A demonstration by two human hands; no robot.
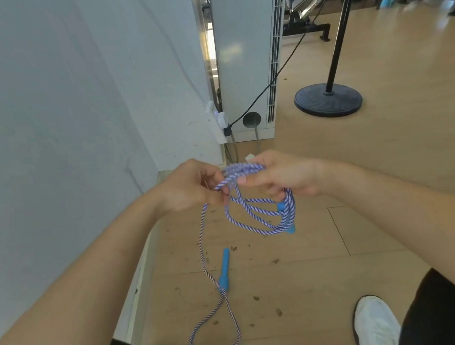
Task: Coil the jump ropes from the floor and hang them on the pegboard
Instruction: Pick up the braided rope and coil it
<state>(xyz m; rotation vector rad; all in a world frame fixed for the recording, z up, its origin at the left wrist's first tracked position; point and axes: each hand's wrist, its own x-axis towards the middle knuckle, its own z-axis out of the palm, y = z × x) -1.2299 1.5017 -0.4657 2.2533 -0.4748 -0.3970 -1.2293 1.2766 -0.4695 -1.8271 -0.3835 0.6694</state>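
The person is standing over a wooden floor (366, 183) beside a white wall (38, 110), with both bare hands raised in front of the body. The left hand (188, 187) is pinching a strand of the blue-and-white braided jump rope (258, 217) between thumb and fingertips, the other fingers curled in. The right hand (281, 175) is closing around the top of a bundle of several loops of that same rope, thumb pressing the strands against the fingers. The loops are hanging below the right hand, and one blue handle (281, 206) is showing among them, its lower tip poking out under the loops.

From the left hand a single strand is dropping down to the floor, where the second blue handle (224, 271) is lying flat. Past that handle the rope is forming one open loop on the floor, between two white shoes (376, 323).

Small dark bits of debris (279, 311) are lying scattered over the floorboards. Farther off, a black pole on a round base (328, 99) is standing on the floor, and a black cable (262, 92) is running to a white power strip (218, 124) on the wall beside a white floor-standing unit (243, 40). No pegboard is in view.
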